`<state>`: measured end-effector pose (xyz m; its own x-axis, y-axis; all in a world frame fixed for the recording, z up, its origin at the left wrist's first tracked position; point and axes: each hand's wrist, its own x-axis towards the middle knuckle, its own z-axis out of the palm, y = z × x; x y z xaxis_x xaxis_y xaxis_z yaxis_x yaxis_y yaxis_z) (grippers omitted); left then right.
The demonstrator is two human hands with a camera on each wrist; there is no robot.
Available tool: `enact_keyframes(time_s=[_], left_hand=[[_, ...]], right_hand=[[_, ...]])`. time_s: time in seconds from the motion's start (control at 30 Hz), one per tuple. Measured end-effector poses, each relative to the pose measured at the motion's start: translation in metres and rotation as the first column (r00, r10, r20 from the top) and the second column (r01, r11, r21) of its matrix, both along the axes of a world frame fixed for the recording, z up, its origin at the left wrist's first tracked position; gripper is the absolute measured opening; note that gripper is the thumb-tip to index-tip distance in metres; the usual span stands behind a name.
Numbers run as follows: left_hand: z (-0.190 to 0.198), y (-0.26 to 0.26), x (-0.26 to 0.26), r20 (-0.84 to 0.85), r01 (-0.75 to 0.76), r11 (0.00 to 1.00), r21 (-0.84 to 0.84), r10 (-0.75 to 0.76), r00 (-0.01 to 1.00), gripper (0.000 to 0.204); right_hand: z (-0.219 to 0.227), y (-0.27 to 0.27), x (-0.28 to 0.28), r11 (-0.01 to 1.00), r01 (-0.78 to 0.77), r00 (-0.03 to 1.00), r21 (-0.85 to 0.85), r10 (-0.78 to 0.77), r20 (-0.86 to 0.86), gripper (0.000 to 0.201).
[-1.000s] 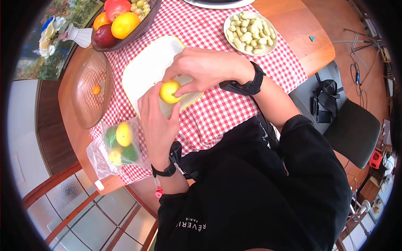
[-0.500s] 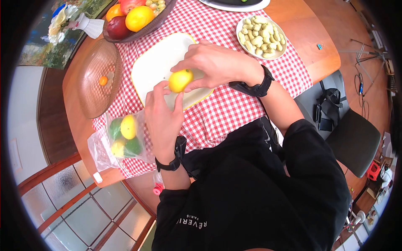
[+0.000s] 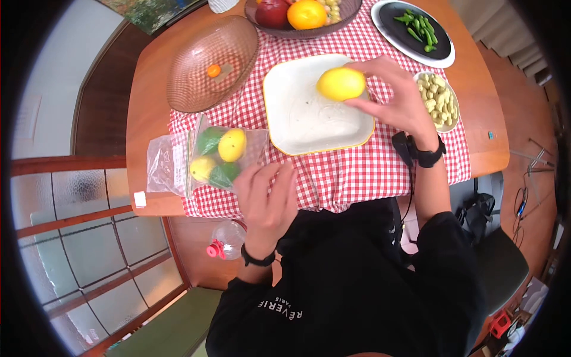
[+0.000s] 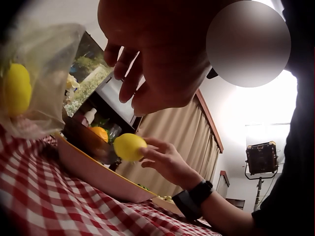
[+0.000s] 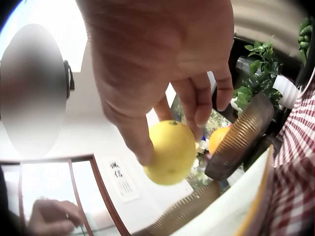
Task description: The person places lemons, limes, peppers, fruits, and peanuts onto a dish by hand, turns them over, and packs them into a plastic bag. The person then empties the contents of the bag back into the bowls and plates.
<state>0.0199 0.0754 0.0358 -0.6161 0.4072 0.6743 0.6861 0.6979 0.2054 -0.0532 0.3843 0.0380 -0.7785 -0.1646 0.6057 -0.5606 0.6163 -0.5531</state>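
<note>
A yellow lemon (image 3: 341,84) is pinched between the thumb and fingers of my right hand (image 3: 399,100), above the right part of a white tray (image 3: 309,122) with a yellow rim. The right wrist view shows the lemon (image 5: 171,152) from the side, under the fingertips. My left hand (image 3: 266,199) holds nothing and hangs by the table's front edge, fingers loosely bent. Beside it lies a clear plastic bag (image 3: 257,143) with yellow and green fruit inside. In the left wrist view the left hand's fingers (image 4: 132,78) hang relaxed.
Behind the tray stands a dark fruit bowl (image 3: 333,27). An oval ribbed basket (image 3: 190,71) with a small orange fruit is at the back left. Right of the tray are a bowl of peanuts (image 3: 437,101) and a plate (image 3: 389,33) of green peppers. A bottle (image 3: 229,238) stands below the table edge.
My left hand has let go of the lemon and moved back toward the bag and table edge. The right hand keeps the lemon and has moved rightward over the tray. The head view has shifted.
</note>
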Motion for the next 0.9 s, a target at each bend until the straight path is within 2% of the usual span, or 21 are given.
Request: enact_keyframes(time_s=[0.03, 0.07, 0.13, 0.17, 0.23, 0.27, 0.33, 0.37, 0.4, 0.47, 0.5, 0.53, 0.6, 0.63, 0.67, 0.73, 0.77, 0.8, 0.83, 0.87, 0.9], left_hand=[[0.001, -0.011, 0.005, 0.018, -0.072, 0.997, -0.027, 0.073, 0.997, 0.032], [0.001, -0.021, 0.006, 0.016, -0.088, 0.996, -0.012, 0.088, 0.996, 0.032], [-0.004, -0.037, 0.009, 0.053, -0.236, 0.97, -0.05, 0.239, 0.97, 0.033], [-0.008, -0.043, 0.008, 0.053, -0.261, 0.963, -0.068, 0.264, 0.963, 0.032], [-0.015, -0.052, 0.006, 0.036, -0.269, 0.961, -0.06, 0.271, 0.962, 0.03], [-0.018, -0.055, 0.007, 0.026, -0.279, 0.958, -0.066, 0.281, 0.959, 0.027], [-0.028, -0.06, 0.005, 0.01, -0.272, 0.962, -0.001, 0.272, 0.962, 0.025], [-0.031, -0.06, 0.003, -0.023, -0.254, 0.966, 0.048, 0.256, 0.967, 0.023], [-0.031, -0.058, -0.001, -0.03, -0.248, 0.966, 0.073, 0.251, 0.968, 0.023], [-0.028, -0.053, -0.005, -0.032, -0.256, 0.959, 0.122, 0.261, 0.965, 0.023], [-0.027, -0.053, -0.008, -0.034, -0.253, 0.957, 0.143, 0.26, 0.965, 0.023], [-0.027, -0.054, -0.011, -0.05, -0.241, 0.957, 0.162, 0.252, 0.966, 0.023], [-0.031, -0.058, -0.007, -0.042, -0.241, 0.955, 0.172, 0.252, 0.967, 0.023], [-0.032, -0.06, -0.009, -0.059, -0.239, 0.951, 0.196, 0.255, 0.965, 0.022], [-0.033, -0.06, -0.013, -0.086, -0.235, 0.946, 0.223, 0.259, 0.962, 0.022], [-0.037, -0.062, -0.016, -0.094, -0.23, 0.936, 0.267, 0.262, 0.96, 0.021], [-0.038, -0.063, -0.015, -0.095, -0.225, 0.927, 0.301, 0.264, 0.96, 0.021], [-0.039, -0.064, -0.016, -0.092, -0.229, 0.925, 0.305, 0.268, 0.959, 0.021], [-0.037, -0.064, -0.016, -0.088, -0.232, 0.919, 0.319, 0.272, 0.958, 0.021], [-0.036, -0.064, -0.013, -0.076, -0.236, 0.915, 0.328, 0.274, 0.959, 0.022], [-0.037, -0.065, -0.012, -0.064, -0.245, 0.913, 0.326, 0.28, 0.958, 0.022]], right_hand=[[0.006, 0.002, 0.003, 0.989, 0.056, 0.998, -0.136, -0.053, 0.024, 0.053], [0.007, 0.006, 0.002, 0.984, 0.104, 0.994, -0.142, -0.107, -0.015, 0.054], [0.004, 0.001, 0.002, 0.999, 0.053, 0.993, -0.012, -0.051, 0.102, 0.054], [0.001, -0.001, 0.003, 0.999, 0.05, 0.994, 0.002, -0.05, 0.1, 0.054], [0.003, -0.004, 0.002, 0.983, 0.077, 0.993, 0.165, -0.091, 0.081, 0.053], [0.008, -0.001, 0.008, 0.99, 0.131, 0.988, 0.054, -0.135, 0.079, 0.052], [0.019, -0.004, 0.017, 0.958, 0.283, 0.959, -0.056, -0.283, 0.008, 0.051], [0.017, -0.008, 0.021, 0.96, 0.272, 0.961, -0.063, -0.274, -0.032, 0.05], [0.007, -0.016, 0.021, 0.978, 0.209, 0.978, -0.008, -0.209, -0.007, 0.051], [0.002, -0.019, 0.02, 0.957, 0.098, 0.995, 0.272, -0.102, 0.0, 0.051], [0.003, -0.021, 0.022, 0.969, 0.126, 0.991, 0.211, -0.131, 0.012, 0.052], [0.009, -0.02, 0.025, 0.967, 0.118, 0.992, 0.228, -0.123, 0.005, 0.052], [0.017, -0.021, 0.039, 0.93, 0.364, 0.93, -0.045, -0.366, -0.032, 0.052], [0.016, -0.025, 0.041, 0.894, 0.4, 0.914, -0.2, -0.405, 0.015, 0.052], [0.013, -0.027, 0.041, 0.895, 0.399, 0.914, -0.197, -0.405, 0.01, 0.052], [0.002, -0.033, 0.04, 0.938, 0.347, 0.93, 0.027, -0.348, 0.121, 0.05], [-0.002, -0.033, 0.04, 0.918, 0.371, 0.922, 0.142, -0.382, 0.064, 0.048], [-0.004, -0.034, 0.044, 0.918, 0.368, 0.923, 0.147, -0.38, 0.063, 0.048], [-0.002, -0.039, 0.046, 0.911, 0.411, 0.904, -0.048, -0.4, 0.149, 0.047], [-0.002, -0.044, 0.05, 0.858, 0.457, 0.881, -0.234, -0.402, 0.249, 0.046], [-0.002, -0.052, 0.05, 0.89, 0.381, 0.922, -0.252, -0.345, 0.175, 0.047]])
